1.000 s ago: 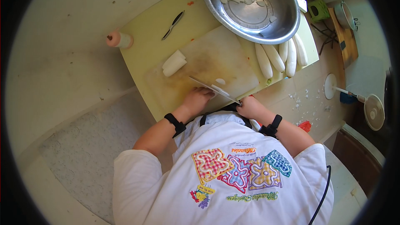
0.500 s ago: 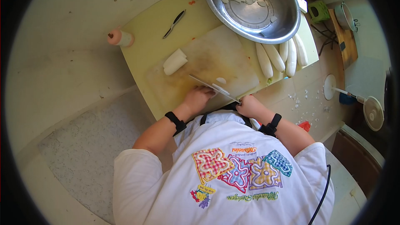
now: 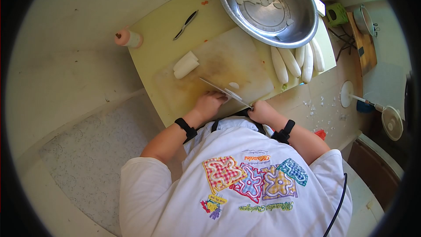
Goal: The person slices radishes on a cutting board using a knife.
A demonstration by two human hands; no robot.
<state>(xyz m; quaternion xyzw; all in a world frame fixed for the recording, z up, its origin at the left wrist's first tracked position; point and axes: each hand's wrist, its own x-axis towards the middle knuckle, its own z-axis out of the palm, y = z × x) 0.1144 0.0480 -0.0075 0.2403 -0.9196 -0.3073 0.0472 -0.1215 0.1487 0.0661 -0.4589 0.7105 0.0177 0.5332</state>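
Note:
My right hand (image 3: 262,111) is closed round the handle of a knife (image 3: 219,89), whose blade points up and left over the cutting board (image 3: 245,57). Beside the blade, my left hand (image 3: 212,104) holds a piece of white radish (image 3: 225,97), largely hidden by the fingers and the knife. A white slice (image 3: 234,85) lies on the board just beyond the blade. Further left on the board are thick white radish pieces (image 3: 186,65).
A steel basin (image 3: 302,30) with white slices stands at the table's back right. Several peeled white radishes (image 3: 291,62) lie below it. A peeler (image 3: 185,25) and a pink bottle (image 3: 129,38) are on the left. A fan (image 3: 391,123) stands on the right.
The hands and knife have barely moved. The table and the things on it appear shifted very slightly to the right in the view.

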